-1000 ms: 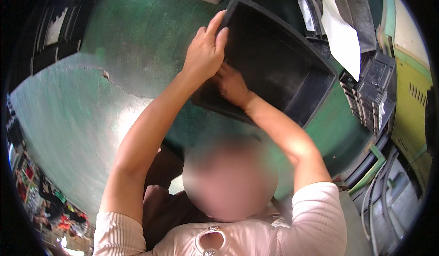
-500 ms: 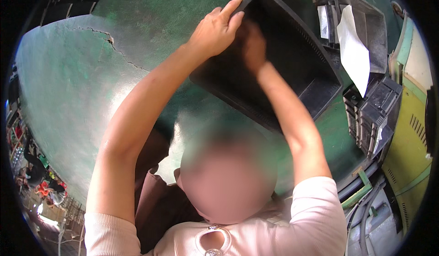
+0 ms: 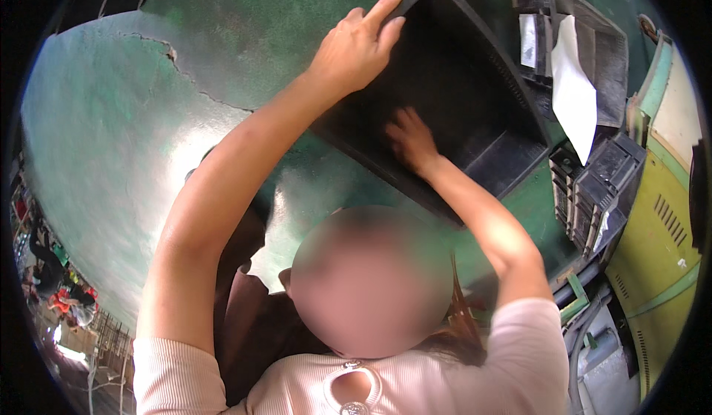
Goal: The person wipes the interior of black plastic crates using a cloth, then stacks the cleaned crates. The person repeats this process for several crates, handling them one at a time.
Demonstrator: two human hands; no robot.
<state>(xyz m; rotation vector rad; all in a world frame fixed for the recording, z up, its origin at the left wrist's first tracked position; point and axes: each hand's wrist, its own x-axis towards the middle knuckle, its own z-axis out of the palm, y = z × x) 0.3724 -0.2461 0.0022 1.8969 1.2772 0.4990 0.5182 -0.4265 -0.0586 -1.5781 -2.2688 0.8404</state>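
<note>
A black plastic crate [image 3: 460, 66] stands tilted at an angle ahead of me, its dark inside facing up toward me. My left hand [image 3: 360, 46] is closed over the crate's far-left rim, with the thumb lying along the inner side. Inside the crate, low and near its near-left wall, is my right hand [image 3: 413, 140]. Its fingers are spread and slightly blurred, and nothing shows in them. Much of the crate's interior is too dark to make out any contents.
At the right are more black crates [image 3: 601, 55], with a white sheet [image 3: 575, 92] draped over one and a smaller stack [image 3: 601, 185] nearer me. A yellow-green machine panel [image 3: 664, 222] borders them. The green floor [image 3: 96, 140] has a crack [image 3: 200, 89] at the left.
My right hand has moved from beside my left hand near the far-left rim down and toward me inside the crate. The left hand keeps its hold on the rim.
</note>
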